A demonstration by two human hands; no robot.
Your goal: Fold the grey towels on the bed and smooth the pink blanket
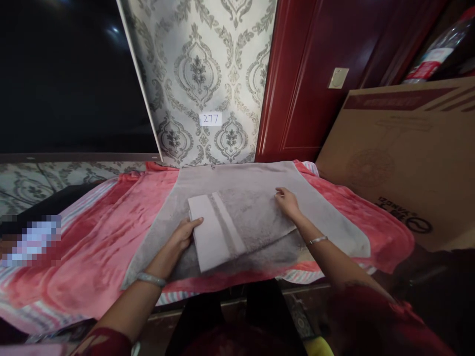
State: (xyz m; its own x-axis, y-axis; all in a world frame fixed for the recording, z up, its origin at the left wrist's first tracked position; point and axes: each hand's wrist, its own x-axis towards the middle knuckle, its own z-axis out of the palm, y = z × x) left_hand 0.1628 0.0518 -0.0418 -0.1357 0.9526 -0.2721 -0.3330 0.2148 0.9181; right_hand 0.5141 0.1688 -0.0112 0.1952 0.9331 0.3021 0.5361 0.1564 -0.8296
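Note:
A grey towel [260, 178] lies spread over a pink blanket [111, 247]. One end of it is folded back over the middle, showing a pale band with stripes [215, 232]. My left hand [181, 236] grips the left edge of that folded flap, thumb on top. My right hand [287, 201] rests on the flap's far right corner, with its fingers bent down onto the cloth. Both wrists wear a bracelet.
A large cardboard box [401, 158] stands at the right with a plastic bottle [438, 49] behind it. A dark red door [319, 74] and patterned wallpaper with a "277" label [210, 118] are behind. A dark window [67, 74] is at the left.

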